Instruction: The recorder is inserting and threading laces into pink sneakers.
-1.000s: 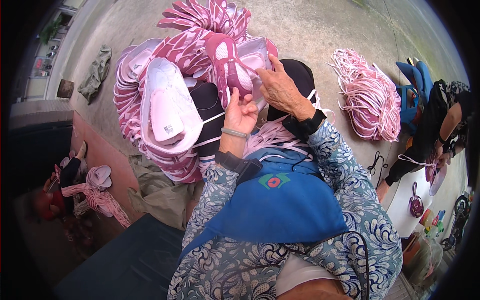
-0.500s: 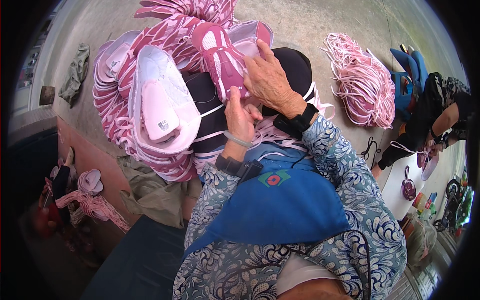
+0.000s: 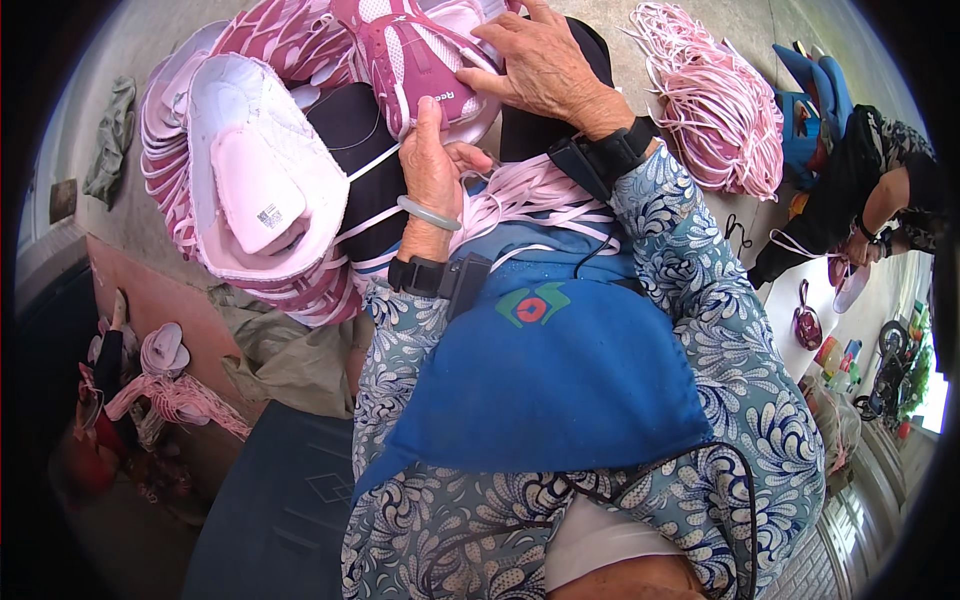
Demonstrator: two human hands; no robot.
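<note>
A pink and white shoe upper (image 3: 420, 55) lies on my lap at the top of the view. My left hand (image 3: 432, 165) grips its near edge with the thumb up against it. My right hand (image 3: 540, 62) rests on the upper from the right, fingers curled over its lace area. Pale pink laces (image 3: 530, 195) lie bunched on my lap just below both hands. To the left a stack of pink and white shoe uppers (image 3: 255, 190) leans against my knee, the top one showing its white inner side.
A big bundle of pink laces (image 3: 715, 105) lies on the concrete at the right. Another person in black (image 3: 860, 200) sits at the far right beside a blue stool (image 3: 810, 95). A dark mat (image 3: 275, 510) and more uppers with laces (image 3: 165, 375) lie at the lower left.
The view has moved closer to my lap. Both hands stay on the pink upper, and my right hand has shifted a little across its top.
</note>
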